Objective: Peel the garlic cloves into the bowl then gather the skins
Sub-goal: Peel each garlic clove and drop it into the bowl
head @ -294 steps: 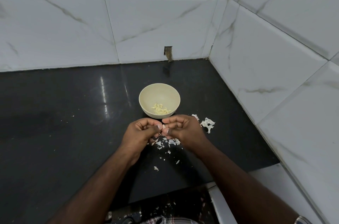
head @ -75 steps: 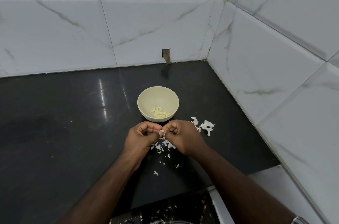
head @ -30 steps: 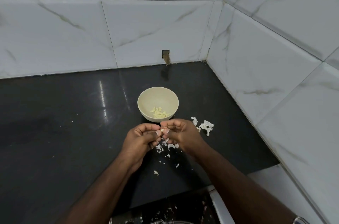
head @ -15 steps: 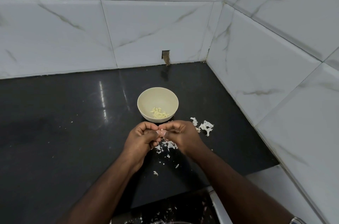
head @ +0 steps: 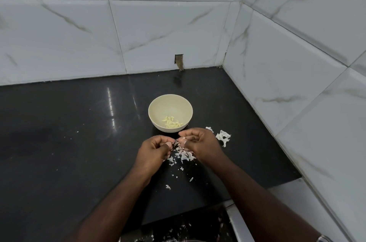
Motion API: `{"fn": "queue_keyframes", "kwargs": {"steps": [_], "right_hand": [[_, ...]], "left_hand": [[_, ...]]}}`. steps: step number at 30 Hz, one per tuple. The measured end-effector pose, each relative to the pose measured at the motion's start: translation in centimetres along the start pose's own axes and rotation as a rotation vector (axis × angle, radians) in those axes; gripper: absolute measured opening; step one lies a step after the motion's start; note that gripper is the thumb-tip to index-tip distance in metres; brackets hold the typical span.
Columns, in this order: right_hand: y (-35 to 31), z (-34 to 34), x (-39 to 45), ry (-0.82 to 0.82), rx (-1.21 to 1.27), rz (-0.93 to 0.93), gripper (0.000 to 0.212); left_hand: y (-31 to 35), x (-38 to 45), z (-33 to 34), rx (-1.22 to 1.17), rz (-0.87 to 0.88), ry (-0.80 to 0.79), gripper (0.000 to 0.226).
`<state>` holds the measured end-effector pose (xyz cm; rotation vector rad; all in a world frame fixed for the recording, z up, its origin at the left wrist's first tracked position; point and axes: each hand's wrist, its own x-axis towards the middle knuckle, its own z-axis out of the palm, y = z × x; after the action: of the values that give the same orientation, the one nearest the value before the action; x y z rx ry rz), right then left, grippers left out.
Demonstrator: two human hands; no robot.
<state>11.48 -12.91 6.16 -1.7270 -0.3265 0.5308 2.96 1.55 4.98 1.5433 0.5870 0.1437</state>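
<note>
Both hands are hovering over the black counter (head: 59, 142), fingers curled and narrow. The left hand (head: 153, 151) and right hand (head: 200, 144) are pinching a garlic clove (head: 177, 144) between their fingertips — too small and covered to tell its long axis or which way it is pointing. Just beyond the fingertips, the bowl (head: 170, 103) is holding peeled cloves (head: 172, 122). Below the fingers, skins (head: 183, 156) are lying scattered — a larger skin clump (head: 223, 136) is sitting right of the right hand.

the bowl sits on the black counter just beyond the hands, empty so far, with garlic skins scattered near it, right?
Not quite: the bowl is not empty. The head view shows peeled garlic cloves lying in its bottom. The rest holds: it sits on the black counter just beyond the hands, with garlic skins scattered near it.
</note>
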Motion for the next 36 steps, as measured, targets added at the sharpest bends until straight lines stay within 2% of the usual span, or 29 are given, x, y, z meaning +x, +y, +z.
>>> {"fn": "queue_keyframes", "kwargs": {"steps": [5,7,10,15,24,29,36], "right_hand": [[-0.2,-0.2,-0.2,-0.022,0.0,0.033,0.02],[-0.2,-0.3,-0.3,-0.012,-0.029,0.008,0.015],[-0.1,-0.4,-0.4,0.008,-0.073,-0.031,0.019],[-0.2,-0.4,-0.4,0.003,-0.063,-0.024,0.023],[-0.5,0.1,-0.7,-0.043,-0.051,-0.046,0.017],[-1.0,-0.1,-0.7,-0.043,0.179,0.049,0.017],[-1.4,-0.1,-0.7,-0.096,0.408,0.225,0.019]], "left_hand": [[-0.1,-0.1,0.0,0.126,0.053,0.019,0.015],[0.0,-0.2,-0.1,0.165,0.091,0.03,0.011],[-0.1,-0.1,-0.3,0.203,0.126,0.03,0.01],[-0.1,0.1,-0.2,0.114,0.13,-0.008,0.03],[0.8,-0.6,0.3,-0.075,0.081,-0.05,0.006],[1.1,-0.7,0.0,-0.191,0.043,-0.083,0.007],[0.7,-0.8,-0.1,-0.208,0.069,-0.13,0.008]]}}
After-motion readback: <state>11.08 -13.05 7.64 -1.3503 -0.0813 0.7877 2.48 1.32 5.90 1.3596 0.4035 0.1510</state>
